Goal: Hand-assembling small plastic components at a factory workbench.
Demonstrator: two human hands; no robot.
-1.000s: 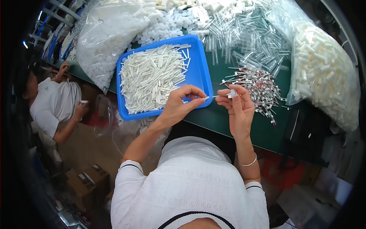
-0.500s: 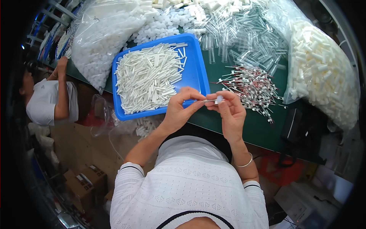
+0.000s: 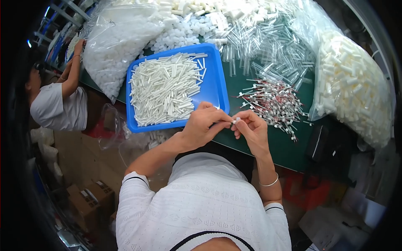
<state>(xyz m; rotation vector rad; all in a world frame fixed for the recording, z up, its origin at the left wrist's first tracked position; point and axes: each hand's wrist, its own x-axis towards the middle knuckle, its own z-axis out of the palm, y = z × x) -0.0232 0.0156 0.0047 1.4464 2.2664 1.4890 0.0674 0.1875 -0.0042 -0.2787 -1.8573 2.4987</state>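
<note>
Just past the near right corner of a blue tray (image 3: 223, 75), my two hands meet over the green table. My left hand (image 3: 205, 127) is closed in a pinch, its fingertips hiding most of what it grips. Between thumb and fingers, my right hand (image 3: 253, 131) pinches a small white piece (image 3: 236, 120), its exact kind too small to tell. White tubular sticks (image 3: 163, 88) fill much of the tray. Right of the tray lies a heap of thin red and white wires with small white connectors (image 3: 274, 104).
Clear plastic tubes (image 3: 259, 42) spread across the far table beside translucent white caps (image 3: 184, 31). Full plastic bags stand left (image 3: 115, 50) and right (image 3: 356, 79). A black box (image 3: 319, 140) sits by the table's right edge. At far left, another person (image 3: 60, 104) works.
Both hands have come closer together and a little nearer to me. The thin stem that showed between them is now mostly hidden. The co-worker's arm has shifted.
</note>
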